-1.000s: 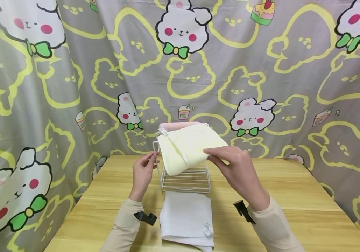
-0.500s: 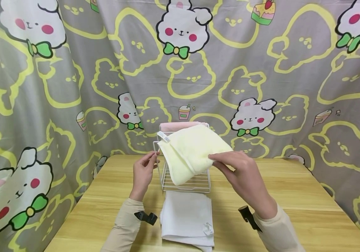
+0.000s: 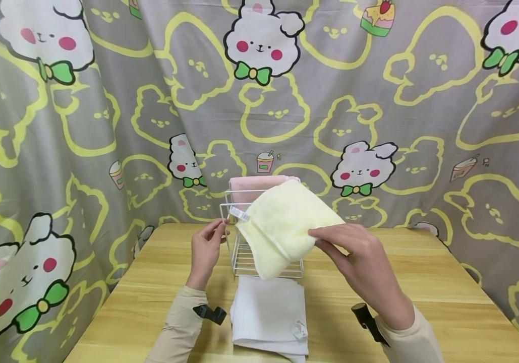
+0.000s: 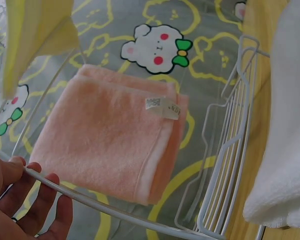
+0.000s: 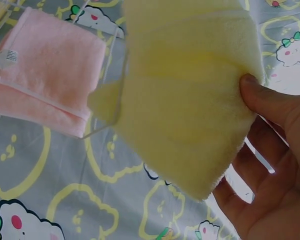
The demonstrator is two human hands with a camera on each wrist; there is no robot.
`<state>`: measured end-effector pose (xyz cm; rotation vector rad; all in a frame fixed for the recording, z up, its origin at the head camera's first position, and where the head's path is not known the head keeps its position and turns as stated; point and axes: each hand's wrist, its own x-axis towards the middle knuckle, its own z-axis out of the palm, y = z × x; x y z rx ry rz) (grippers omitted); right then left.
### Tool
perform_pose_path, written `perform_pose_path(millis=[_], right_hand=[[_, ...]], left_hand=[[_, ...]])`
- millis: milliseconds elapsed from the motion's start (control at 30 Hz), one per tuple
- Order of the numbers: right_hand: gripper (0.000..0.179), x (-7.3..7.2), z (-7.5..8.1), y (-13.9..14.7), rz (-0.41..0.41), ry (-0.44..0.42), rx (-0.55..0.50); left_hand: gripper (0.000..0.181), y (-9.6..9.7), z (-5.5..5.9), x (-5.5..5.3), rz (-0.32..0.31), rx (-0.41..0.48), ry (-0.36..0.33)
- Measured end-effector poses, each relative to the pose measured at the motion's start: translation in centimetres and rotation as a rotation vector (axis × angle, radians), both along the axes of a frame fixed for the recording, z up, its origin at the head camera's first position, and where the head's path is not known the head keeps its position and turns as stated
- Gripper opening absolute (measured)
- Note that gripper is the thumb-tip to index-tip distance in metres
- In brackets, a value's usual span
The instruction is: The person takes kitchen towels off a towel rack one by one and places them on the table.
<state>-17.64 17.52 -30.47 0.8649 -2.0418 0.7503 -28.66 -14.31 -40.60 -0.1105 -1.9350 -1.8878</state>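
Yellow towel (image 3: pixel 288 217), in R hand (image 3: pixel 363 262), nr rack (image 4: pixel 235 145)

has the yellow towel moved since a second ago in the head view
Yes. Against the white wire rack, the yellow towel in the right hand has shifted down and rightward in the picture, uncovering more of the pink towel.

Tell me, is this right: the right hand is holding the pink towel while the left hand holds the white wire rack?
Not quite: the head view shows the right hand holding the yellow towel, not the pink towel. The left hand does hold the white wire rack.
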Motion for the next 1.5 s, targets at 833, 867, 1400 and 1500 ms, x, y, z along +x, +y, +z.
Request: perform_pose_path(millis=[833, 867, 1400, 1500], right_hand=[[0.037, 0.3, -2.3, 2.8, -0.1, 0.049, 0.055], [0.037, 0.4, -2.4, 2.9, -0.106, 0.052, 0.058], [0.032, 2.8, -4.0, 4.9, -0.195, -0.016, 0.149], [0.033, 3.7, -4.1, 5.2, -0.18, -0.03, 0.159]], left_hand=[[0.029, 0.2, 0.0, -0.1, -0.007, 0.01, -0.004], [0.029, 0.1, 0.0, -0.1, -0.008, 0.012, -0.003], [0.026, 0.1, -0.1, -0.1, -0.003, 0.014, -0.011], [0.027, 0.1, -0.1, 0.0, -0.001, 0.006, -0.013]])
